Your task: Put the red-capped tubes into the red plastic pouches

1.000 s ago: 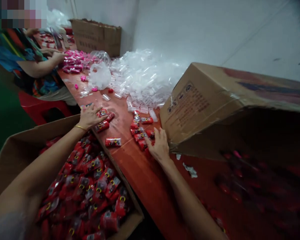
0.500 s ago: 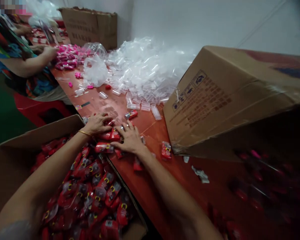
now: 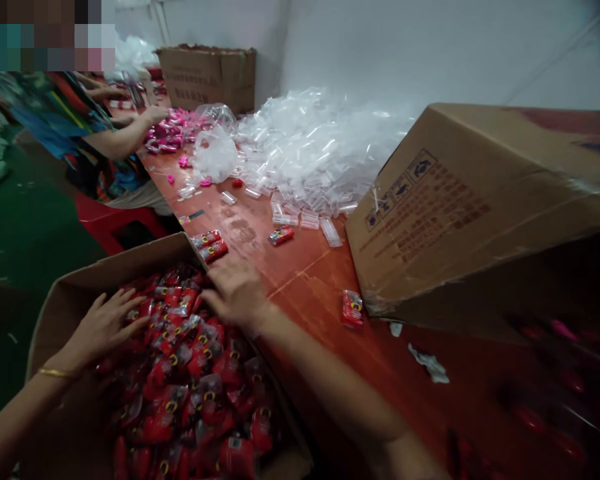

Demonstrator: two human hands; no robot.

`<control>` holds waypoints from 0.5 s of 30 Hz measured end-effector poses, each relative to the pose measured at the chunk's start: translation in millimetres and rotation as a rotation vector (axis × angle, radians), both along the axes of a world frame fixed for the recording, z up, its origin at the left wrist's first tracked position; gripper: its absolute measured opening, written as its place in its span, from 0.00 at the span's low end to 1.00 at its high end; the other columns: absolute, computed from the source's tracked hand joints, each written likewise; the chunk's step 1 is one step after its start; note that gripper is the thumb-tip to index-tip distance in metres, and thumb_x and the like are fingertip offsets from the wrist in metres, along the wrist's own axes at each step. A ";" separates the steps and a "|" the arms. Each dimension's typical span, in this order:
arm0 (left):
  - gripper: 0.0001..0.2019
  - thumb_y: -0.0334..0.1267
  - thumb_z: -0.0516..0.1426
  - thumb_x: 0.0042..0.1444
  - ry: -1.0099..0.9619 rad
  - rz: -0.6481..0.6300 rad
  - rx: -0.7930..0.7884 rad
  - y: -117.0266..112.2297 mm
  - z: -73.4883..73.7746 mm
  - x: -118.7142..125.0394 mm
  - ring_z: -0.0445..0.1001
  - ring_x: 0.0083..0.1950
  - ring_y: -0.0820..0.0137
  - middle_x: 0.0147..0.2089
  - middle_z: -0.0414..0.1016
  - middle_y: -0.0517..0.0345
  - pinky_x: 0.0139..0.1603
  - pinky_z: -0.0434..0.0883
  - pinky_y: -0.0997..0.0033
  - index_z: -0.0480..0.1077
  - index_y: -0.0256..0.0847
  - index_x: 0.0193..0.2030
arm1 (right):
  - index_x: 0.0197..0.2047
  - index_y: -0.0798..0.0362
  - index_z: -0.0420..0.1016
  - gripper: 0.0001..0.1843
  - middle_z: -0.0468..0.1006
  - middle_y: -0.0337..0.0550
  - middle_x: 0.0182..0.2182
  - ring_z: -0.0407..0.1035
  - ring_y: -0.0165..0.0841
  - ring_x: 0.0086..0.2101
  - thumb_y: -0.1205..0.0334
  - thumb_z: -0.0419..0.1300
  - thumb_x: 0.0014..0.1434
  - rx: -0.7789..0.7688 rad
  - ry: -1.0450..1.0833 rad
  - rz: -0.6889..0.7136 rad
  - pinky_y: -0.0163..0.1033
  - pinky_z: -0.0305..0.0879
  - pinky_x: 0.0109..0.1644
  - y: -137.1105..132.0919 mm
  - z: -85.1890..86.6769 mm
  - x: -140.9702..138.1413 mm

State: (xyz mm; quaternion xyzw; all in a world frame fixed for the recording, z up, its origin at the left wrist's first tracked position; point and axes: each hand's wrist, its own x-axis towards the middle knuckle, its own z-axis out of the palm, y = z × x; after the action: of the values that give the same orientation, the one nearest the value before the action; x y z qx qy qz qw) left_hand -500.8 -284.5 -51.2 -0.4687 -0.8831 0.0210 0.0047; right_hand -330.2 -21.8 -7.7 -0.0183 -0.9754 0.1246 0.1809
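Observation:
My left hand (image 3: pixel 105 323), with a gold bangle at the wrist, is over the left part of an open cardboard box (image 3: pixel 115 257), its fingers spread and nothing held. Filling the box are many small red packets (image 3: pixel 200 360) in clear wrap with a yellow and black mark. At the box's table-side edge is my right hand (image 3: pixel 237 290), blurred by motion, fingers apart and apparently holding nothing. Two red packets (image 3: pixel 213 247) lie on the table by the box's far corner. Another packet (image 3: pixel 281 235) rests farther in, and one more (image 3: pixel 353 309) is to the right.
A tilted carton (image 3: pixel 420 200) with dark red items inside stands on the red table (image 3: pixel 300 280) at right. Behind lies a heap of clear plastic sleeves (image 3: pixel 325 147). At far left a person (image 3: pixel 125 140) handles pink items (image 3: pixel 177 130) near another carton (image 3: pixel 210 77).
My left hand has moved from the table back over the box. The packets that were under both hands have left the table edge. My right hand has shifted toward the box.

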 end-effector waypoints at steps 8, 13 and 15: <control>0.41 0.63 0.55 0.46 -0.065 0.039 0.287 179.0 30.7 -6.6 0.56 0.66 0.51 0.67 0.54 0.43 0.62 0.58 0.54 0.60 0.41 0.62 | 0.61 0.51 0.60 0.30 0.59 0.54 0.61 0.56 0.52 0.56 0.46 0.49 0.61 0.023 -0.354 -0.478 0.60 0.57 0.53 142.2 -15.9 -12.5; 0.39 0.60 0.58 0.44 -0.212 0.063 0.216 225.9 16.1 -8.8 0.62 0.60 0.54 0.60 0.64 0.47 0.58 0.62 0.58 0.60 0.41 0.61 | 0.63 0.51 0.57 0.36 0.58 0.53 0.62 0.54 0.51 0.57 0.38 0.48 0.58 -0.032 -0.273 -0.351 0.58 0.53 0.57 93.5 -36.8 26.6; 0.34 0.54 0.57 0.46 -0.182 0.066 0.229 219.8 15.8 -4.0 0.64 0.58 0.57 0.58 0.67 0.50 0.56 0.64 0.61 0.62 0.43 0.60 | 0.65 0.52 0.54 0.47 0.53 0.54 0.65 0.49 0.54 0.61 0.32 0.53 0.51 -0.088 -0.254 -0.235 0.59 0.47 0.61 69.2 -40.0 37.1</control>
State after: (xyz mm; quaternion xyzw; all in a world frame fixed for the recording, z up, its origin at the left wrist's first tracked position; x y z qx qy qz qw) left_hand -504.7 -64.7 -35.4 -0.4359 -0.8914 -0.1222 -0.0227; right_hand -293.1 47.5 -47.7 -0.1558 -0.9752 0.1416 0.0684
